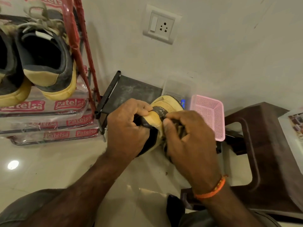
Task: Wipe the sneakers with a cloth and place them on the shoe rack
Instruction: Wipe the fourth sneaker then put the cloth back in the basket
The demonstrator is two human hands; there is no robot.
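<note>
A pale tiled floor (49, 169) fills the lower left of the frame, with a cream wall (229, 54) behind. At the upper left stands the shoe rack (85, 51), its red posts wrapped in plastic and its shelves (49, 122) lettered "Patelsa". Two dark sneakers with yellow soles sit heel-out on its top shelf, the nearer one (47, 63) just beside the red post. At the lower right is a dark brown stool (270, 153), and a pink mesh basket (209, 115) lies at centre right, with a clear plastic box (178, 87) behind it.

In the middle of the frame both hands hold a third sneaker (165, 104), yellow-toed and dark-sided, above the floor. The left hand (126, 130) has its grip curled round the shoe's heel end. The right hand (190, 136), an orange thread band (211, 190) on its wrist, has its grip pinched on a dark cloth (177, 128) bunched against the sneaker's side. A white switch and socket plate (161, 24) sits on the wall at upper centre.
</note>
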